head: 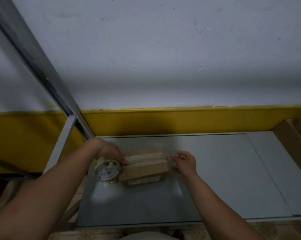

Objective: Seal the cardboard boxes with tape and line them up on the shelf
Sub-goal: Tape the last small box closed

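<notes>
Covered grip, faint tape, unreadable label

The left hand (110,151) covers the top of the tape roll (108,171) and the left end of the box (144,168), so its grip cannot be told. The clear tape strip (168,155) pinched by the right hand (185,163) is faint and blurred. The box's label (144,181) is too small to read. More cardboard (291,141) is cut off at the right edge.

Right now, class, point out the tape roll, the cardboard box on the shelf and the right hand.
tape roll (106,173): head view, its white core face.
cardboard box (146,171): head view, its near top flap.
right hand (185,163): head view, the back of the hand.
</notes>
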A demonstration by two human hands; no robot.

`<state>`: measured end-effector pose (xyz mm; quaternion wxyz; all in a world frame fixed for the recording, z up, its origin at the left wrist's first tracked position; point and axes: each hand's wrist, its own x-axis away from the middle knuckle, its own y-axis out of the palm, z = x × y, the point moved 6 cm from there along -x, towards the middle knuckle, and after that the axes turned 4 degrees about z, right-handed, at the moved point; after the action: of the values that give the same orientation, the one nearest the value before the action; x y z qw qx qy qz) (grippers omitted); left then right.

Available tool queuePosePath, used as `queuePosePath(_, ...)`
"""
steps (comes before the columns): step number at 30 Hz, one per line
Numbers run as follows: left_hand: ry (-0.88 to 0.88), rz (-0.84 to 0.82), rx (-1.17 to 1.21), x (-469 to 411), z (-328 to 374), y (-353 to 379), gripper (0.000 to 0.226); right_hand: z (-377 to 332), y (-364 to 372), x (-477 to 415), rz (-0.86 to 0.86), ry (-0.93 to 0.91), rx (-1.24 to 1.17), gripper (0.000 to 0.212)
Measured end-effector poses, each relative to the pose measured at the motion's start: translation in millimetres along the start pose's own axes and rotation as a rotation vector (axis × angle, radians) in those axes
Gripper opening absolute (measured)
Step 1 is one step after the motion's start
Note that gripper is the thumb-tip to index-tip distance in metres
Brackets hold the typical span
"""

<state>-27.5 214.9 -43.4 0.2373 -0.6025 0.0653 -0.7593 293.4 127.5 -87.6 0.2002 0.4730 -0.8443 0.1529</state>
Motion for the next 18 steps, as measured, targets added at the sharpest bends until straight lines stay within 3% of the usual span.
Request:
queuePosePath(13, 0.025, 0.018, -0.030, 2.1, 6.3, 1.3, 0.042, 47.2, 27.3, 4.6, -0.041, 0.065, 0.087, 0.007)
queuePosePath(18, 0.026, 0.018, -0.007, 11.5, 6.4, 1.0, 0.047, 16.7, 17.6, 18.0, -0.042, -0.219, 0.308, 0.014)
